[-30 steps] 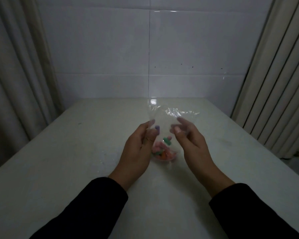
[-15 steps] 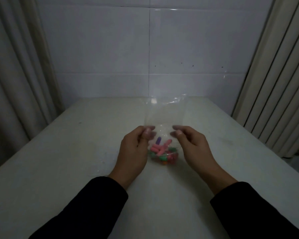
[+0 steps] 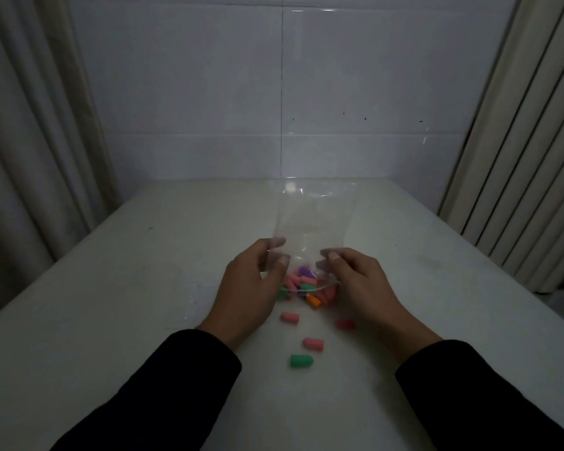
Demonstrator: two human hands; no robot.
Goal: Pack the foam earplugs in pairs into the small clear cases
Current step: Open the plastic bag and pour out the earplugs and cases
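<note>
A clear plastic bag [image 3: 313, 219] is held over the table, its closed end up and its mouth toward me. My left hand [image 3: 248, 288] pinches its left edge and my right hand [image 3: 360, 284] pinches its right edge. Several foam earplugs [image 3: 305, 286], pink, green, purple and orange, lie bunched at the bag's mouth between my hands. Loose on the table nearer me lie a pink earplug [image 3: 289, 318], a second pink earplug [image 3: 313, 344], a red earplug [image 3: 345, 324] and a green earplug [image 3: 302, 361]. No small clear cases are in view.
The pale table [image 3: 111, 304] runs back to a white tiled wall [image 3: 209, 92]. Curtains hang at the left [image 3: 23, 141] and at the right [image 3: 518, 141], close to the table's side edges.
The bag was tipped so its mouth faces down toward me, and several earplugs have spilled out onto the table. Both hands have dropped lower, closer to the tabletop.
</note>
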